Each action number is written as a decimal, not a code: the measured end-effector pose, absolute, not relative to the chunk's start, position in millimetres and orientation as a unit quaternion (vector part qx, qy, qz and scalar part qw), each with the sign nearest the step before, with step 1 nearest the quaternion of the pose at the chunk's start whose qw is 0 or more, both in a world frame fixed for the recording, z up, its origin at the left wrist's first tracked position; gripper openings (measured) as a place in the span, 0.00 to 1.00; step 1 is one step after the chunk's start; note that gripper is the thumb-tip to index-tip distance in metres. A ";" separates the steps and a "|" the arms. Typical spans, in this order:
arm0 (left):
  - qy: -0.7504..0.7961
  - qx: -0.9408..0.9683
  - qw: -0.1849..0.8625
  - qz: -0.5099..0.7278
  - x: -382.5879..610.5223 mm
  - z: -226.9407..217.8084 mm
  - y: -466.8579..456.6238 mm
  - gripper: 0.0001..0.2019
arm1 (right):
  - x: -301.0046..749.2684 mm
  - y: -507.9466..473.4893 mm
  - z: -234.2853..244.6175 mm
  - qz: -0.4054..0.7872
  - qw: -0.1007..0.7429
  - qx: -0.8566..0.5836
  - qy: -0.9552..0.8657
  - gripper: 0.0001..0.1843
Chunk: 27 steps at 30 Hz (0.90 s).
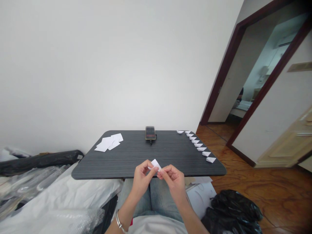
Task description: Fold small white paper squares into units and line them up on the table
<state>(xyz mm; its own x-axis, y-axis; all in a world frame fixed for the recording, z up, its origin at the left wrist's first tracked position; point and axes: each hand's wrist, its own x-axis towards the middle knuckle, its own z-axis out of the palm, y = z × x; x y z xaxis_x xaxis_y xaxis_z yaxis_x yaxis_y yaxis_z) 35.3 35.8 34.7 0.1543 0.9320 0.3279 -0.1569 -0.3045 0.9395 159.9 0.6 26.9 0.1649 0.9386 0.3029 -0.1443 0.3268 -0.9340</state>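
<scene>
A small piece of folded white paper is held between both hands, above the front edge of the dark table. My left hand pinches its left side between thumb and fingers. With thumb and fingertips pressed together, my right hand grips the lower right corner. Several folded white paper pieces stand in a row down the table's right side, one of them set apart at the back. Loose white paper sheets lie overlapping at the left.
A small device with a screen stands at the table's back middle, against the white wall. Plastic-wrapped bundles lie at the left. A black plastic bag is on the wooden floor at the right, near a doorway.
</scene>
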 end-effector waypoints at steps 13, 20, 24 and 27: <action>0.367 0.606 0.456 0.539 28.9 32.9 40.0 0.13 | 159.4 11.4 14.1 0.487 0.633 -0.386 -0.462 0.12; 0.364 0.602 0.458 0.544 33.0 31.6 37.4 0.13 | 161.9 12.5 11.8 0.499 0.626 -0.387 -0.457 0.13; 0.364 0.588 0.471 0.548 36.1 30.1 36.8 0.13 | 162.8 13.4 10.7 0.501 0.633 -0.384 -0.449 0.13; 0.370 0.582 0.473 0.548 36.2 30.0 37.2 0.13 | 163.0 13.6 10.6 0.508 0.626 -0.383 -0.451 0.14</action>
